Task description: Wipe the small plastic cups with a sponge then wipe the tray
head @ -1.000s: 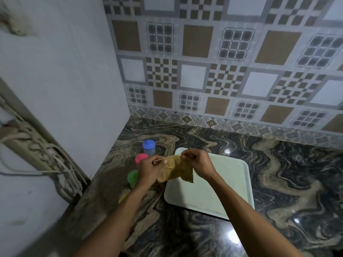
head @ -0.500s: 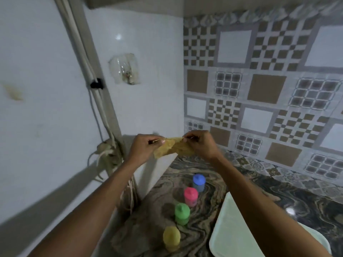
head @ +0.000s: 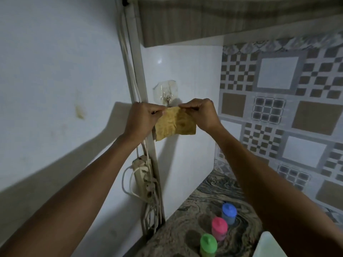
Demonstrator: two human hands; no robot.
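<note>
A thin yellow sponge cloth hangs flat against the white wall, held up high. My left hand pinches its top left corner and my right hand pinches its top right corner, just below a clear wall hook. Down on the marbled counter stand three small plastic cups in a row: blue, pink and green. A corner of the pale tray shows at the bottom right, partly behind my right forearm.
A white power strip with tangled cables hangs on the wall beside a cable duct. Patterned tiles cover the back wall, and a shelf's underside runs overhead.
Both hands have lifted the sponge cloth from above the tray up to the wall hook, and it now hangs spread out. My view has tilted up, so the yellow cup has dropped out of sight.
</note>
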